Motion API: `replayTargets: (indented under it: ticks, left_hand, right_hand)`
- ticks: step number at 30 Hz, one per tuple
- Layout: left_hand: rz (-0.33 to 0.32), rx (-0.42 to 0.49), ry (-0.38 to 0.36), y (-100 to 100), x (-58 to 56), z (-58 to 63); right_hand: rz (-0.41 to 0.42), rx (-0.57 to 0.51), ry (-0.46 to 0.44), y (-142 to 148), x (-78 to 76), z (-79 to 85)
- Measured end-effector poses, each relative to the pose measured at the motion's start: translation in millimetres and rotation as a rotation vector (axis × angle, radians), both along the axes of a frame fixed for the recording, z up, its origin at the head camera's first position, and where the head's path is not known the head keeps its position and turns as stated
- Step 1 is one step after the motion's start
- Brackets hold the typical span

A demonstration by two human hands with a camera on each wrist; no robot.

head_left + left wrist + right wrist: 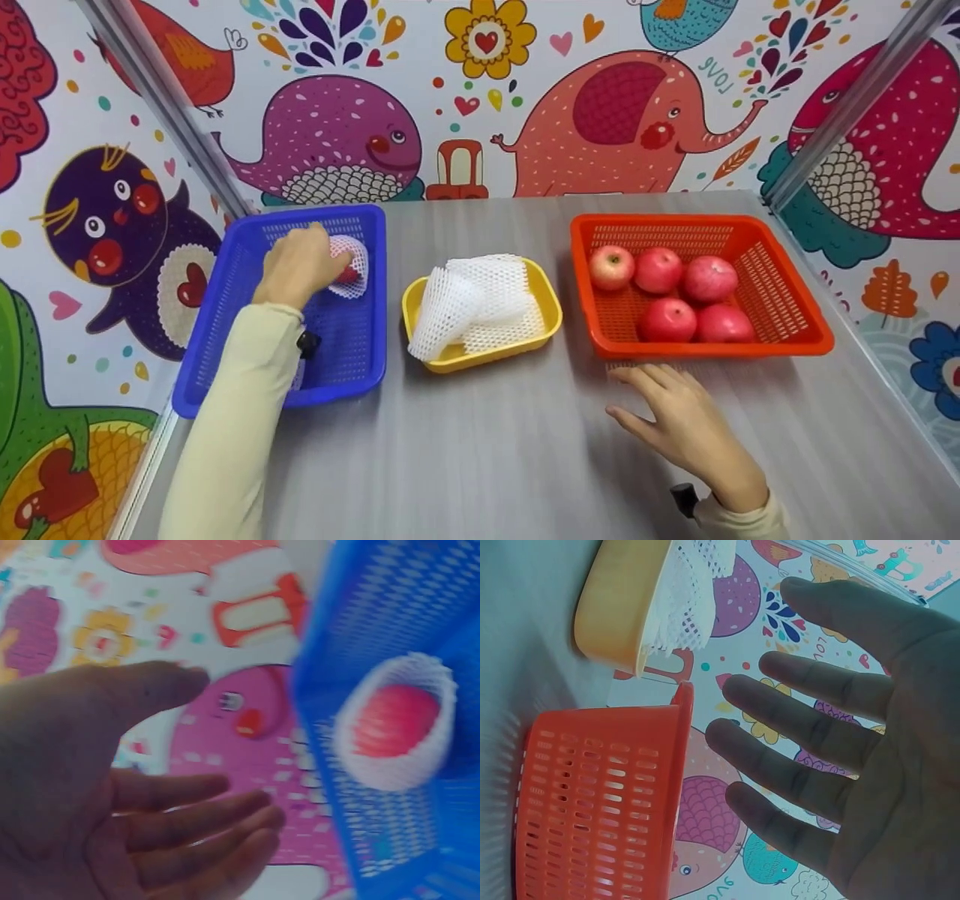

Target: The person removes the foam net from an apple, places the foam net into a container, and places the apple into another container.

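My left hand is over the blue basket, its fingers beside an apple in a white foam net. In the left wrist view that netted apple lies in the basket, apart from the hand, whose fingers are extended and hold nothing. My right hand hovers in front of the red basket. Its fingers are spread and hold nothing in the right wrist view. Inside the red basket sit several bare red apples.
Between the two baskets stands a yellow tray with white foam nets in it. Part of something white and netted shows in the blue basket beneath the left forearm. Cartoon-printed walls border the grey table.
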State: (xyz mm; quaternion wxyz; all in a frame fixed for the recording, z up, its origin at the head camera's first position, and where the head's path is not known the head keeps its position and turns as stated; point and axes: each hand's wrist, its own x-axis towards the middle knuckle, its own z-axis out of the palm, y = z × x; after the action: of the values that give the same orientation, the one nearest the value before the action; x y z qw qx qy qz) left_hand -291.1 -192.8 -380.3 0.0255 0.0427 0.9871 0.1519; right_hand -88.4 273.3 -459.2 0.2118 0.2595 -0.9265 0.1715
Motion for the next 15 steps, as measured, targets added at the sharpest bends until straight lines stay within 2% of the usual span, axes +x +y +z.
replayTargets:
  ticks: [5,8,15]
  left_hand:
    - [0.05,0.029,-0.036,-13,-38.5,-21.5]
    - [0.073,0.048,-0.092,-18,-56.7,-34.4]
    - [0.129,0.04,-0.275,-14,-80.7,-66.8]
  right_hand:
    - [-0.032,-0.003,-0.031,4,0.1,-3.7]
    - [-0.041,-0.012,-0.026,7,1.6,-7.0]
    - [-0.056,-0.015,-0.001,13,4.1,-12.9]
